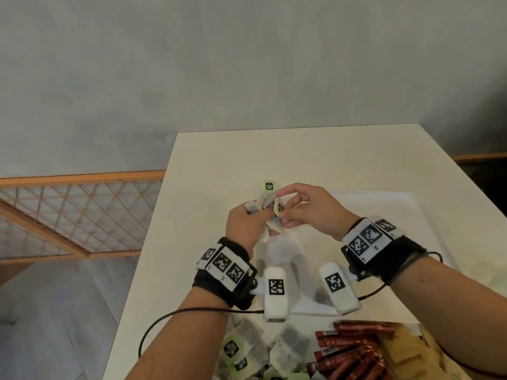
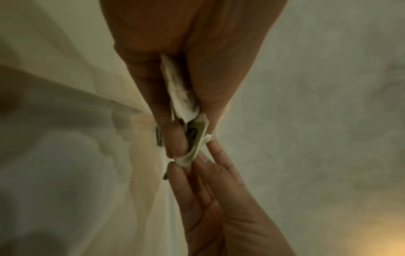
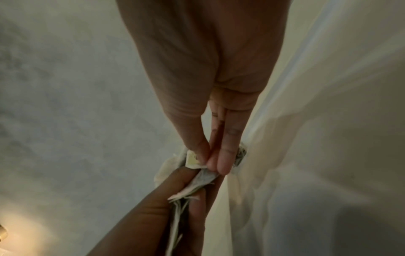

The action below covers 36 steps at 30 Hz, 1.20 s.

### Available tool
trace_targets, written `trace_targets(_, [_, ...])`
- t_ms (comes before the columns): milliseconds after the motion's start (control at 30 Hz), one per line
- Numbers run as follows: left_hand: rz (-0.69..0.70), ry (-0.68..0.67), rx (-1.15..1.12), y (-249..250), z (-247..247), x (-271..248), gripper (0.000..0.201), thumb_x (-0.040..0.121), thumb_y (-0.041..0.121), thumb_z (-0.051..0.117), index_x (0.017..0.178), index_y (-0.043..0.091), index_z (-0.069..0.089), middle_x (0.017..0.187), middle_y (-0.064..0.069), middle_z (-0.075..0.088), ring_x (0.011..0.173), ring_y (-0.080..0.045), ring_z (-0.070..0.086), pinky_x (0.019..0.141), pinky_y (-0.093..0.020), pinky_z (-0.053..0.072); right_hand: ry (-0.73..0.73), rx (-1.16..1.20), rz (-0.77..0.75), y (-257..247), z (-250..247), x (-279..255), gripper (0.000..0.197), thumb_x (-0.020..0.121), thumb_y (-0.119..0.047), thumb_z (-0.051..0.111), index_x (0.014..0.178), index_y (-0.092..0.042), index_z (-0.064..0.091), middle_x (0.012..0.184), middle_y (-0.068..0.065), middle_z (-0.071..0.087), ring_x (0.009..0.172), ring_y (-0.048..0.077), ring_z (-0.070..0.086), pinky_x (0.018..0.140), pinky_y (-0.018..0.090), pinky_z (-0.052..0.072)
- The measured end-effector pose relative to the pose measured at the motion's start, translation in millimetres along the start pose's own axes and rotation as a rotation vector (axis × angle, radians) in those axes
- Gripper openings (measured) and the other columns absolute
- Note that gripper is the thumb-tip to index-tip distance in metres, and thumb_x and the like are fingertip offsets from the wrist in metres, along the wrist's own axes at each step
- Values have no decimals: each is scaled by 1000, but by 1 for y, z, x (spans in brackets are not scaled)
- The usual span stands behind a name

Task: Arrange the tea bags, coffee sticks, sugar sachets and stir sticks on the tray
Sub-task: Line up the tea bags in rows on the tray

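My left hand (image 1: pixel 248 219) grips a bunch of tea bags (image 1: pixel 264 205) with green tags above the white tray (image 1: pixel 397 204). In the left wrist view the tea bags (image 2: pixel 184 104) sit squeezed between thumb and fingers. My right hand (image 1: pixel 279 212) pinches one tea bag tag (image 1: pixel 278 208) at the edge of the bunch; in the right wrist view its thumb and fingertips (image 3: pixel 219 161) close on the pale tag (image 3: pixel 192 160). Near the front edge lie more tea bags (image 1: pixel 241 352), red coffee sticks (image 1: pixel 354 349) and brown sugar sachets (image 1: pixel 406 352). No stir sticks are visible.
The white table (image 1: pixel 274 157) reaches to a grey wall behind. Its left edge drops to a grey floor, where a wooden lattice panel (image 1: pixel 76 212) leans. A black cable (image 1: pixel 170 322) runs from my left wrist strap.
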State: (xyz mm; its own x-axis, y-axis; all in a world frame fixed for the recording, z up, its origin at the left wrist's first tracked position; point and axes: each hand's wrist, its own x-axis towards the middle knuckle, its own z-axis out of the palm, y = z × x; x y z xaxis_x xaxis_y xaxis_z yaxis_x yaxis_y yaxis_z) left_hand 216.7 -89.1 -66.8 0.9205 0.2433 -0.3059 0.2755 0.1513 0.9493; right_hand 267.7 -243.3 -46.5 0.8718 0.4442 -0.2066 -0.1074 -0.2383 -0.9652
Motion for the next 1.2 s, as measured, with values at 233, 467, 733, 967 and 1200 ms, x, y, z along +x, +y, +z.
trace_targets(233, [-24,28,-42,2,-1,14,21,81,6,75,97,-7,69,65,-7,66,54,-16,63,65,-37,60,133,-115,-45,10,-6,21,18,81,-8,76,93,0,66,78,10,64,60,24,66,65,33,61])
trace_targets(467, [-13,113,-43,3,-14,22,23,85,3,70,67,10,59,44,7,53,37,-6,51,55,-31,57,242,-132,113,36,-25,44,14,99,-11,51,96,-2,60,77,18,64,63,31,65,69,48,60])
trace_targets(733, [-30,166,-124,-6,-22,28,7,85,8,71,90,3,70,62,-5,61,45,-9,56,63,-35,59,440,-182,115,40,-23,65,13,95,-11,57,100,-1,63,68,15,66,52,24,61,60,43,61])
trace_targets(967, [-76,128,-200,-7,-22,29,25,88,8,67,108,-7,66,44,2,56,37,-7,52,59,-28,58,450,-113,102,31,-7,75,14,93,-9,57,99,3,59,79,17,67,51,21,61,59,43,60])
trace_targets(1200, [-73,86,-266,5,-17,21,24,88,6,67,108,-7,66,51,-1,61,40,-7,56,70,-36,60,333,-186,-162,20,0,34,18,84,-8,69,97,-20,64,81,3,55,55,15,49,54,23,45])
